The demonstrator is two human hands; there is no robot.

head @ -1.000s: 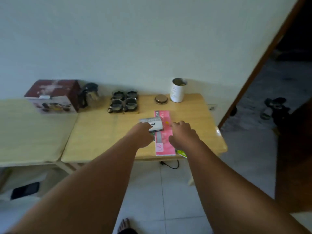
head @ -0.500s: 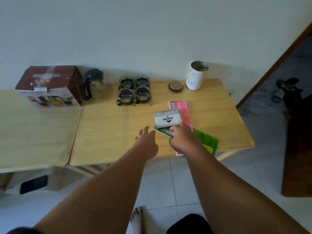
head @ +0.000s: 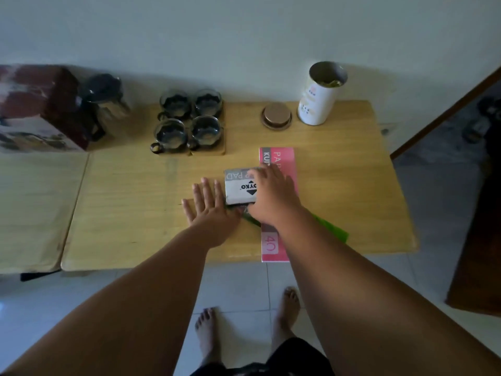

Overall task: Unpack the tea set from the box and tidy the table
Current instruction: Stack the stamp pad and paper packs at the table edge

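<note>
The tea set looks unpacked: four cups [head: 189, 123] and the pot [head: 104, 104] stand along the surface's [head: 122, 213] far edge beside the box [head: 38, 109]. Tidying remains: the right hand [head: 271, 196] grips a stamp-pad box [head: 240, 187] mid-surface; the left hand [head: 208, 204] lies flat, fingers spread.

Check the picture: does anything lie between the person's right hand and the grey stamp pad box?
Nothing visible does. The right hand already lies on the stamp pad box, covering its right side. The left hand rests flat on the table beside it.
</note>
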